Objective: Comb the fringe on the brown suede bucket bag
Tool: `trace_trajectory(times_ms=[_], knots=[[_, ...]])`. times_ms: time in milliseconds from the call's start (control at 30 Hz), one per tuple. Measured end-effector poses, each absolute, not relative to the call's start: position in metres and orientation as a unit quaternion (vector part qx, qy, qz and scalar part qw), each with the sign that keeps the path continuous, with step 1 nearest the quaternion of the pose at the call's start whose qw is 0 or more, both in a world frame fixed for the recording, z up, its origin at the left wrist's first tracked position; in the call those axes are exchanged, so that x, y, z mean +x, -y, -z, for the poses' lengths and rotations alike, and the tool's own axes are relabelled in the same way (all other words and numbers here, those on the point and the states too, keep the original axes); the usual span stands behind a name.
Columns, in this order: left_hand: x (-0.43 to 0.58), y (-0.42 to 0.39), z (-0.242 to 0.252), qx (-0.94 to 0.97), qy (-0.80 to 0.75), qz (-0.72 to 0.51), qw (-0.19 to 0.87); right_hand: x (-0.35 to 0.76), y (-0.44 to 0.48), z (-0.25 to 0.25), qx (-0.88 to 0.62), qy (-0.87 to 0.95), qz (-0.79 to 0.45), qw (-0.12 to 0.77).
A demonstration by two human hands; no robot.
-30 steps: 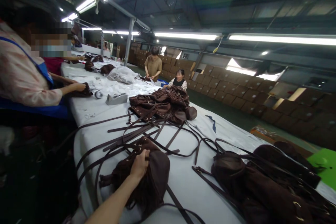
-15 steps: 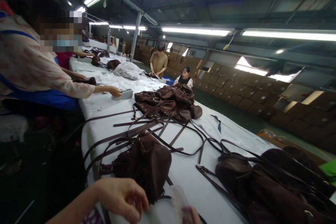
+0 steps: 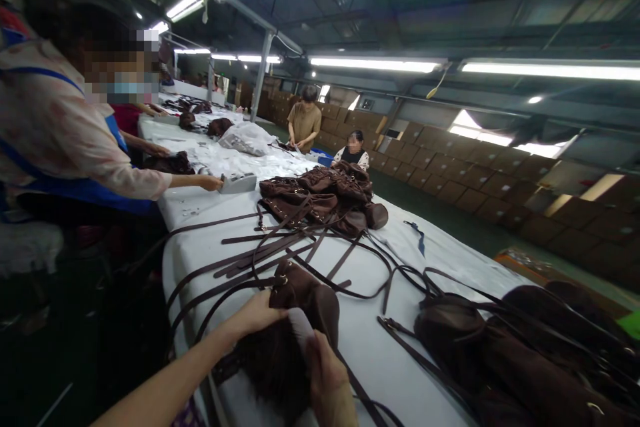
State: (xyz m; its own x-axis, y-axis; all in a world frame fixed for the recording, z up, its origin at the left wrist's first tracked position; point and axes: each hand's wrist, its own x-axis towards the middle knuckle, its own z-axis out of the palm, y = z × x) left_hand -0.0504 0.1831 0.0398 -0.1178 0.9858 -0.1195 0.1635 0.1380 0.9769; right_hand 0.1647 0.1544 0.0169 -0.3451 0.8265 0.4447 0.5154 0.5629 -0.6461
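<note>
A dark brown bag [image 3: 323, 310] with metal rings lies at the near edge of the white table. My left hand [image 3: 260, 315] grips the bag's upper part, with the thumb pointing right. My right hand [image 3: 327, 373] is closed on a whitish, translucent flat piece [image 3: 300, 328], held against the front of the bag; what exactly this piece is cannot be made out. Dark strands or fringe hang below the two hands. Long brown straps [image 3: 240, 253] stretch over the table just behind the bag.
A pile of brown bags [image 3: 320, 197] lies farther back on the white table [image 3: 360, 340]. More brown bags [image 3: 525, 353] fill the right side. At the left, a person in a blue apron [image 3: 75, 120] reaches over the table. Two people stand or sit beyond, before stacked cartons [image 3: 450, 173].
My left hand has moved up and onto the bag. My right hand has come up and left with the whitish piece, now against the bag. The view has shifted slightly.
</note>
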Motion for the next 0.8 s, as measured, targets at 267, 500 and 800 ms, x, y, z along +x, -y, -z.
trace_trajectory(times_ms=[267, 500, 800], knots=[[-0.063, -0.190, -0.108, 0.283, -0.419, -0.491, 0.709, 0.215, -0.173, -0.071, -0.473, 0.754, -0.206, 0.408], [-0.061, -0.198, -0.159, 0.304, -0.382, -0.454, 0.745, 0.188, -0.179, -0.145, -0.341, 0.829, -0.120, 0.426], [-0.047, -0.221, -0.175, 0.340, -0.337, -0.471, 0.740, 0.149, -0.184, -0.134, -0.268, 0.880, -0.048, 0.388]])
